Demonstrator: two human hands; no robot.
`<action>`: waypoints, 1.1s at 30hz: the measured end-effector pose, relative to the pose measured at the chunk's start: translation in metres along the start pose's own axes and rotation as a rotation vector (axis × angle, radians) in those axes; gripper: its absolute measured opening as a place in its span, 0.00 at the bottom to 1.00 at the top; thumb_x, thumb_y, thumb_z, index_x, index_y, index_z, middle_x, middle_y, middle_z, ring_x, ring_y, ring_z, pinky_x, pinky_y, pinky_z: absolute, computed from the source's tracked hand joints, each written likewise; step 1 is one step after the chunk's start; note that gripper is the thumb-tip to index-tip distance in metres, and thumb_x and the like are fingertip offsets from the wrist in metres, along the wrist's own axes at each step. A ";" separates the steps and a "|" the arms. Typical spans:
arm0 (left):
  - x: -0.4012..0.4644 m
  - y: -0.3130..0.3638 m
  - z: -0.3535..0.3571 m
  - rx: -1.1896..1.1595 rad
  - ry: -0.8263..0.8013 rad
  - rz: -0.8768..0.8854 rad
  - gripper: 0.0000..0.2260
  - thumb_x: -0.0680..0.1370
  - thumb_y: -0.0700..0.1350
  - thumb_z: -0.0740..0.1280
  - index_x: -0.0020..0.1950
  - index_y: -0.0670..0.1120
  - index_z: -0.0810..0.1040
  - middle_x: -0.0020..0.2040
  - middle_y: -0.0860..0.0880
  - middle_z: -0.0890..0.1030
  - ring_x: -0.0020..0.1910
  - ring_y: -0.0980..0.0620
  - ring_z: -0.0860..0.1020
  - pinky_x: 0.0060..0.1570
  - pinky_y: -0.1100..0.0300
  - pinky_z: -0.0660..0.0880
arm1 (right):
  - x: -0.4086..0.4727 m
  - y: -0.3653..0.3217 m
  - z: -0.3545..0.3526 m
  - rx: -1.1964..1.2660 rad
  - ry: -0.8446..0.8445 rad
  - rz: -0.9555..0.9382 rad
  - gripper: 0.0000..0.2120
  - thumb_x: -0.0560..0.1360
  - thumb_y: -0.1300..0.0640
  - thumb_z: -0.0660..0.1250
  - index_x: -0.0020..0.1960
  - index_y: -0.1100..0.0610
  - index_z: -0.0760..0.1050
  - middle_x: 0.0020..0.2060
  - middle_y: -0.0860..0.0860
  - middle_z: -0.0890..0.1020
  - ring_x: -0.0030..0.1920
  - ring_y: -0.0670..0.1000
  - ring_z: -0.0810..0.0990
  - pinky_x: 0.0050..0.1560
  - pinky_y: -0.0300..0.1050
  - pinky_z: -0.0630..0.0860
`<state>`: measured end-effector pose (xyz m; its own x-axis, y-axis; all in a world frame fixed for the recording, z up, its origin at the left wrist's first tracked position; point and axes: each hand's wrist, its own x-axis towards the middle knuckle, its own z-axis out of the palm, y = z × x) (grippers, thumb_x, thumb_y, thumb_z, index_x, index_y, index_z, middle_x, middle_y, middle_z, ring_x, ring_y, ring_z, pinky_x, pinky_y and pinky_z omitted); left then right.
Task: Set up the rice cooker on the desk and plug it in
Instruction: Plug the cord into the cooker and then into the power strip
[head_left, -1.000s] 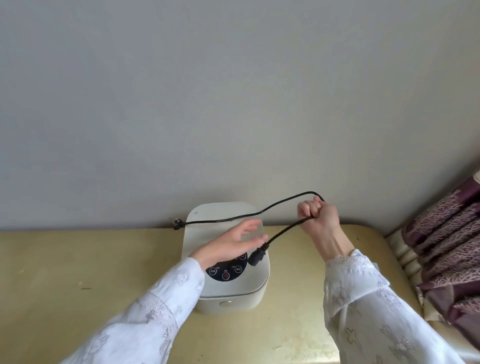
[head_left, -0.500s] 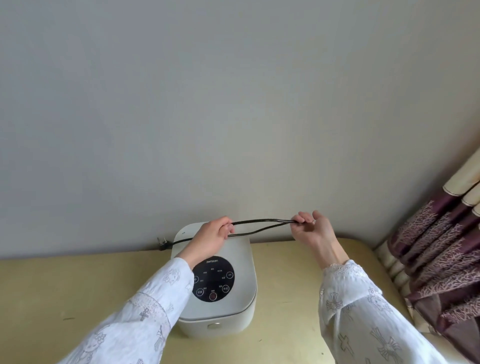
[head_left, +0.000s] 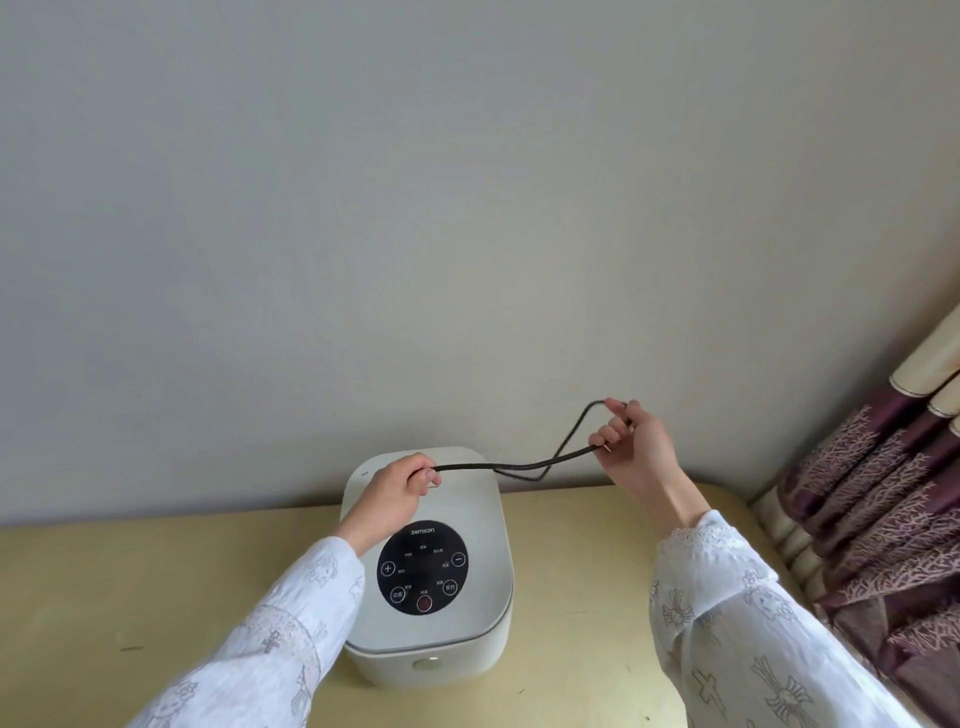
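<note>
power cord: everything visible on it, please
The power cord is thin, black and flexible, held in the air above the rice cooker, touching neither it nor the desk. The left hand grips one end; the right hand pinches a raised loop. Doubled strands sag and cross between them. No plug shows.

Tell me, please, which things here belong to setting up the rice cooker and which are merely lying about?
Job: rice cooker; black power cord, gripped by left hand and right hand; desk.
Lying about: patterned curtain.
</note>
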<state>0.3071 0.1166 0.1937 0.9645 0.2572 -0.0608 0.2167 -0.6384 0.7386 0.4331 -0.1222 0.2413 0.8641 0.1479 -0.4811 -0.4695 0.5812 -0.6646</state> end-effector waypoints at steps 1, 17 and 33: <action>0.000 0.000 0.000 -0.019 -0.002 -0.002 0.10 0.79 0.39 0.57 0.41 0.49 0.74 0.35 0.58 0.74 0.37 0.59 0.72 0.38 0.74 0.66 | 0.000 0.002 -0.003 -0.046 0.030 0.002 0.14 0.82 0.57 0.51 0.42 0.60 0.70 0.18 0.48 0.65 0.19 0.47 0.66 0.28 0.39 0.66; 0.006 0.017 -0.009 -0.186 0.038 0.031 0.04 0.76 0.40 0.66 0.44 0.48 0.78 0.42 0.50 0.78 0.42 0.52 0.73 0.43 0.70 0.68 | -0.027 0.037 0.018 -1.803 -0.352 -0.482 0.14 0.78 0.47 0.59 0.57 0.51 0.77 0.47 0.53 0.84 0.48 0.51 0.81 0.50 0.44 0.73; -0.005 -0.029 0.001 0.064 0.089 -0.222 0.19 0.77 0.43 0.63 0.68 0.43 0.68 0.68 0.41 0.70 0.70 0.43 0.63 0.69 0.53 0.59 | -0.028 -0.013 0.017 -1.553 -0.013 -0.190 0.16 0.79 0.60 0.56 0.56 0.69 0.76 0.24 0.51 0.64 0.22 0.50 0.60 0.21 0.39 0.59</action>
<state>0.2959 0.1330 0.1713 0.8757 0.4571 -0.1556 0.4338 -0.6033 0.6692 0.4177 -0.1207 0.2731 0.9278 0.1827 -0.3252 -0.0703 -0.7706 -0.6334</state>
